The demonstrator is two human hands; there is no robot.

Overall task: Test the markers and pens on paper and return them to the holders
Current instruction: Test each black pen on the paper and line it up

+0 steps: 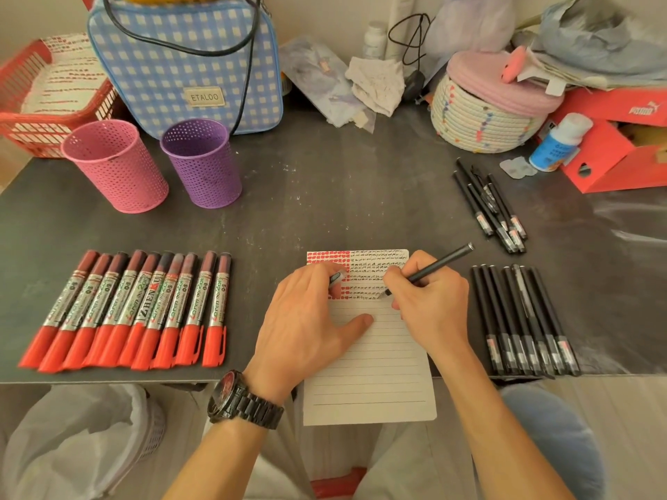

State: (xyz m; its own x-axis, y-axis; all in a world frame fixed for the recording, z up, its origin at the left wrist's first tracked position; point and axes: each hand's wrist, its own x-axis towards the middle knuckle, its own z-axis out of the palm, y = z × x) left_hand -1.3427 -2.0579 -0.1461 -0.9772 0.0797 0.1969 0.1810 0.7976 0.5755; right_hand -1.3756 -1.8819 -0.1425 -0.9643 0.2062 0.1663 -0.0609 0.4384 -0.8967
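Note:
A lined paper sheet (368,369) lies at the table's front edge, its top rows filled with red and black marks. My right hand (429,304) grips a black pen (438,265), tip on the paper. My left hand (306,319) rests on the sheet, thumb spread, fingers curled round a small pen cap (337,277). Several red markers (126,312) lie in a row at the left. Several black pens (523,319) lie in a row to the right, and another loose group of black pens (491,207) lies behind them. A pink holder (115,167) and a purple holder (204,164) stand empty at the back left.
A blue checked bag (187,63) stands behind the holders, with a red basket (43,99) to its left. A woven rope basket with a pink lid (487,113), a white bottle (559,142) and a red shoebox (613,153) crowd the back right. A bin with a liner (83,438) sits below the table's left.

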